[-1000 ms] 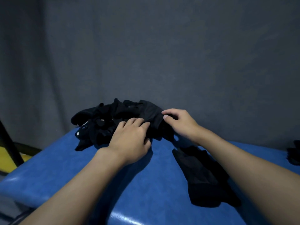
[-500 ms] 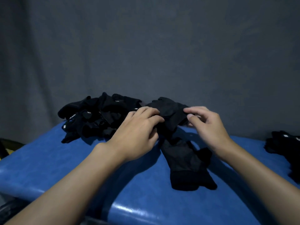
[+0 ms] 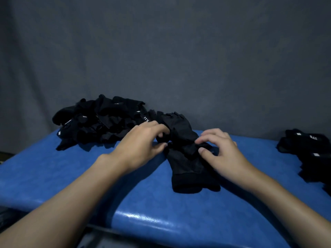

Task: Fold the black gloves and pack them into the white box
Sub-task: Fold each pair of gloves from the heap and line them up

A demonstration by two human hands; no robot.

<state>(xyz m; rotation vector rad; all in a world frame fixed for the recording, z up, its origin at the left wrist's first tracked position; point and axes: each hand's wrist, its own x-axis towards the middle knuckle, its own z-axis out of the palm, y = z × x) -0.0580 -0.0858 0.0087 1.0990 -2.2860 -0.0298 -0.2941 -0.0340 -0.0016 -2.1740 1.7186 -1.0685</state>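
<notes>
The task looks early, as I read it. Nearest on the blue tabletop point(image 3: 86, 178) lies 1 black glove point(image 3: 186, 169), cuff toward the person. Its lower half is flat and its upper half is bunched where both hands work it. I cannot tell whether a 2nd glove lies under it. Its fold seems begun but not finished.

Well apart, at the right edge, sits a smaller heap of gloves point(image 3: 311, 153) with white tags showing; whether these are folded is unclear. Farther back on the left, a loose pile of gloves point(image 3: 100, 122) lies unfolded, its near side touching or just beside the worked glove's far end. The white box is nowhere in view, so nothing can be seen packed. Most of the folding and all of the packing appear left to do.

Both bare forearms reach in from the near edge and converge on the glove. The left hand point(image 3: 141, 147) lies palm down at the glove's left side. Its fingers point(image 3: 157, 128) curl over the raised fabric with the thumb below, gripping it. The right hand point(image 3: 223, 153) is palm down at the right side, fingers point(image 3: 209, 136) bent and thumb tip pressed toward them, pinching a gather at the glove's middle. Behind everything hangs a grey backdrop point(image 3: 179, 59).
</notes>
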